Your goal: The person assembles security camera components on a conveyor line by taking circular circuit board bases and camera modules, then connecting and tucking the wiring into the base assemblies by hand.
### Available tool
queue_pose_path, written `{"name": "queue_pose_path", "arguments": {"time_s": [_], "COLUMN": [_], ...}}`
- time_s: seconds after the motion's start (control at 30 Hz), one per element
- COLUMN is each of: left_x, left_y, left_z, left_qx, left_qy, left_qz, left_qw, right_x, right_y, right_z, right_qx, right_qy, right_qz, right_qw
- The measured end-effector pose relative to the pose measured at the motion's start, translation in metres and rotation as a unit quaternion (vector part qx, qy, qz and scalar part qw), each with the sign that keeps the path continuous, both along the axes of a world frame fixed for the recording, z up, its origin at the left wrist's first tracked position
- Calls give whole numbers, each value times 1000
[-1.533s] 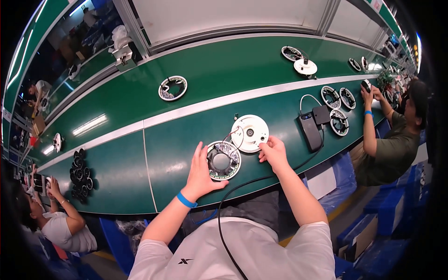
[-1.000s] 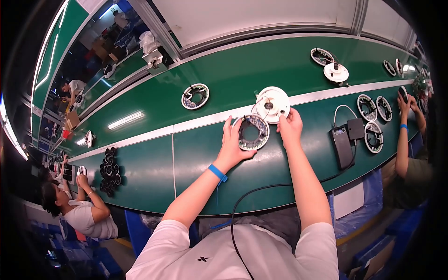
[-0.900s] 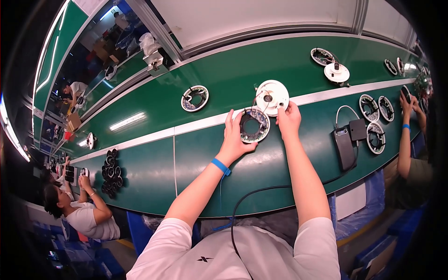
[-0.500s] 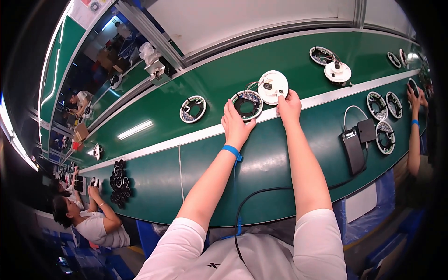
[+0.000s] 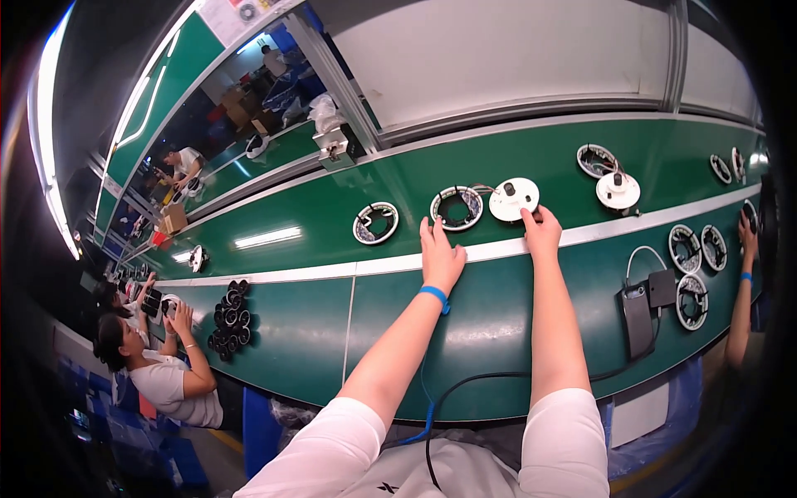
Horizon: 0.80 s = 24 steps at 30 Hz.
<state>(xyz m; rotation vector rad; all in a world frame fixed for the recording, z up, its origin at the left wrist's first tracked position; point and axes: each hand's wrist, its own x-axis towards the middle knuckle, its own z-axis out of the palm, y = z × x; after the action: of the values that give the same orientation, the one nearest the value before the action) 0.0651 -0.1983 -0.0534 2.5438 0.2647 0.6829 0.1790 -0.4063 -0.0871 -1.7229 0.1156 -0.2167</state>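
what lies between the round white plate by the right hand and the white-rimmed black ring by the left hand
In the head view, thin wires span the narrow gap from ring to plate.

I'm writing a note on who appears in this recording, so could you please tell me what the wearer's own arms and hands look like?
Both arms come out of short white sleeves. The left hand and right hand are ungloved. A blue wristband circles the left wrist, with a blue cord below it; the right wrist is bare.
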Motion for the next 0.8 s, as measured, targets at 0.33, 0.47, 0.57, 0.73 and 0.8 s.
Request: {"name": "queue_pose_path", "arguments": {"time_s": [0.33, 0.47, 0.57, 0.73, 0.8], "left_x": [-51, -42, -32, -19, -15], "left_y": [160, 202, 210, 194, 191], "left_z": [3, -11, -8, -9, -8], "left_qx": [169, 207, 226, 259, 233], "left_qy": [-8, 11, 44, 43, 43], "left_qz": [139, 170, 158, 121, 103], "left_qw": [976, 963, 960, 957, 966], "right_x": [-3, -1, -3, -6, -6], "right_y": [-1, 2, 4, -6, -10], "right_z": [-8, 0, 5, 7, 6], "right_qx": [-56, -16, -33, -75, -95], "right_qy": [-114, -99, -106, -94, -81], "right_qz": [-62, -19, -18, -1, 13], "right_qw": [990, 995, 994, 993, 992]}}
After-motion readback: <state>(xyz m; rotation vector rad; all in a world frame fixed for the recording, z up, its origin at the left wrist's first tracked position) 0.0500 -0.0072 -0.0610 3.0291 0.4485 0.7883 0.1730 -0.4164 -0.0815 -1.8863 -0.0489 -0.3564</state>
